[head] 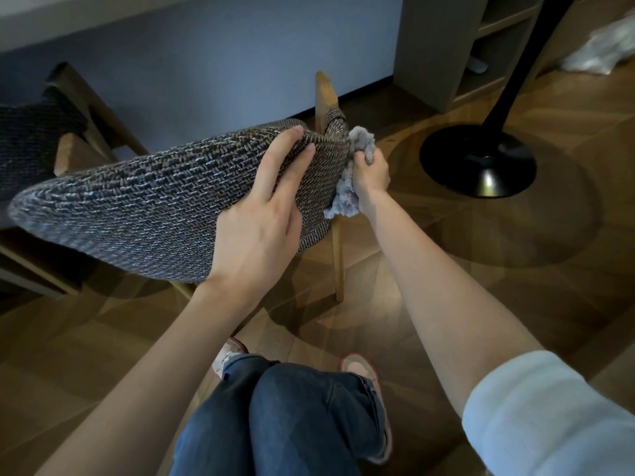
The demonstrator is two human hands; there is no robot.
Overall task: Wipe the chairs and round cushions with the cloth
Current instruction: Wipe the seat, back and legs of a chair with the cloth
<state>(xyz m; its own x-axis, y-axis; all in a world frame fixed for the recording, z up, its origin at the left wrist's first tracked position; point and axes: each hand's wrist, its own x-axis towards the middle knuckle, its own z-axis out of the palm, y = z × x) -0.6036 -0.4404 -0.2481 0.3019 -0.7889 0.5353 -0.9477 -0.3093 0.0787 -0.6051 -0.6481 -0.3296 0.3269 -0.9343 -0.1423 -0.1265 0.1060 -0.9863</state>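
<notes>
Dim indoor light. A glare spot shines on the black lamp base (478,163), round shadows on the floor (515,269) around it. Edges bend and blur.

- The wood floor (515,286) runs under me, laid in a herringbone pattern.
- The chair (338,255) stands on it on wooden legs.
- A black round base (477,163) sits to my right.
- My shoes (360,367) rest near the chair.
- A white bundle (598,51) lies far right.

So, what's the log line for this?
left hand: holds round cushion tilted | right hand: grips cloth at cushion edge
</notes>
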